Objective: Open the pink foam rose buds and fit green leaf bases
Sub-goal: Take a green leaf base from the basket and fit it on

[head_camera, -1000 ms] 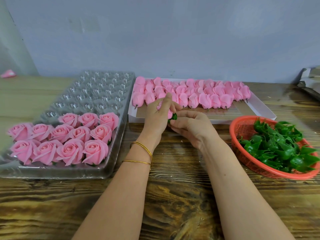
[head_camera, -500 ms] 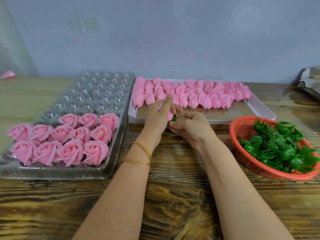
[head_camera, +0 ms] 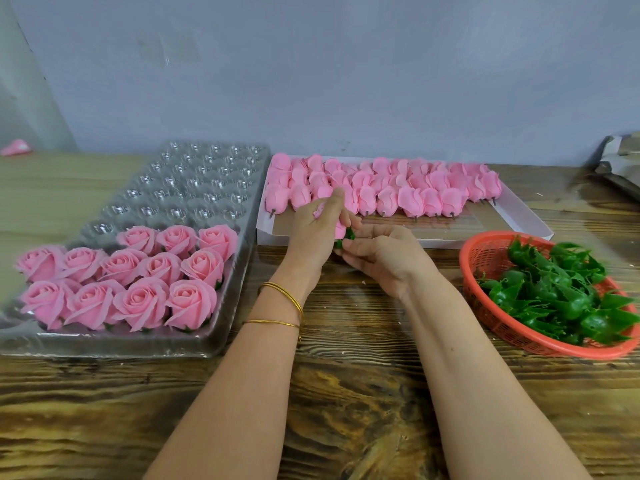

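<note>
My left hand (head_camera: 317, 230) grips a pink foam rose bud (head_camera: 320, 211), mostly hidden behind its fingers. My right hand (head_camera: 381, 258) pinches a green leaf base (head_camera: 346, 236) against the bud's underside, just in front of the white box (head_camera: 519, 220). That box holds rows of shut pink buds (head_camera: 412, 195) with short stems. Several opened roses (head_camera: 138, 275) with green bases sit in the near rows of the clear plastic cell tray (head_camera: 194, 188) at left. An orange basket (head_camera: 485, 254) at right is full of green leaf bases (head_camera: 561, 292).
Everything rests on a wooden table (head_camera: 346, 393) against a grey wall. The far cells of the plastic tray hold nothing. A crumpled grey wrapper (head_camera: 620, 161) lies at the far right, and a small pink scrap (head_camera: 15, 147) at the far left.
The two hands stay pressed together at the box's front edge. The green base has shifted slightly against the bud; my right fingers have turned a little.
</note>
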Demonstrator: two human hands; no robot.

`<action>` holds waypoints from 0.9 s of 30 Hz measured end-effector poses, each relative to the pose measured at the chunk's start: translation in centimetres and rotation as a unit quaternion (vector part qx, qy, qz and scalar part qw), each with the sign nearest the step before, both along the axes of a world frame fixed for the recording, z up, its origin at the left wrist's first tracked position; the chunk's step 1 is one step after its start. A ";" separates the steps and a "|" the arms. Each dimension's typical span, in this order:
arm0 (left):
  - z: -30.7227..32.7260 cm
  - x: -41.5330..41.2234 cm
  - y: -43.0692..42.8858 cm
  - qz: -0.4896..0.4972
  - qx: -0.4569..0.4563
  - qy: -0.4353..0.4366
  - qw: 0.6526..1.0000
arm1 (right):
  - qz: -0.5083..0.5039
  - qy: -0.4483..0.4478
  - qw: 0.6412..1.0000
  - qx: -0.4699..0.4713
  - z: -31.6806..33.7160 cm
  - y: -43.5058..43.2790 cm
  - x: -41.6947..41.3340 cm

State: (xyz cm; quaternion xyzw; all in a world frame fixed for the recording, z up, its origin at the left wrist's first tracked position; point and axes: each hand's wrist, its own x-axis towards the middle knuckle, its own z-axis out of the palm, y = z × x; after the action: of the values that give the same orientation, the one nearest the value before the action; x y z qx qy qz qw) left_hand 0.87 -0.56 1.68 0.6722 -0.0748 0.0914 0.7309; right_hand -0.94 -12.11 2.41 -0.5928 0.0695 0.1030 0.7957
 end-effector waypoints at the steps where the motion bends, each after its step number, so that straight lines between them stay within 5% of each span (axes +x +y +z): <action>1: 0.0 0.0 0.0 0.001 -0.002 -0.001 1.000 | 0.000 -0.002 1.000 -0.001 0.0 0.0 0.0; 13: -0.1 -0.1 0.0 0.009 0.006 -0.010 1.000 | -0.039 -0.042 0.996 -0.072 -0.1 0.4 -0.1; 27: -0.1 0.0 -0.2 0.009 -0.009 -0.018 1.000 | -0.013 -0.013 0.999 -0.044 0.0 0.2 -0.1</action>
State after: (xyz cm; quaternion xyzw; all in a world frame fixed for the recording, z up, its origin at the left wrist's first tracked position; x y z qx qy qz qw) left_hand 0.84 -0.72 1.57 0.6646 -0.0807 0.1106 0.7346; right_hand -1.06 -11.88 2.43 -0.6277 0.0717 0.0817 0.7708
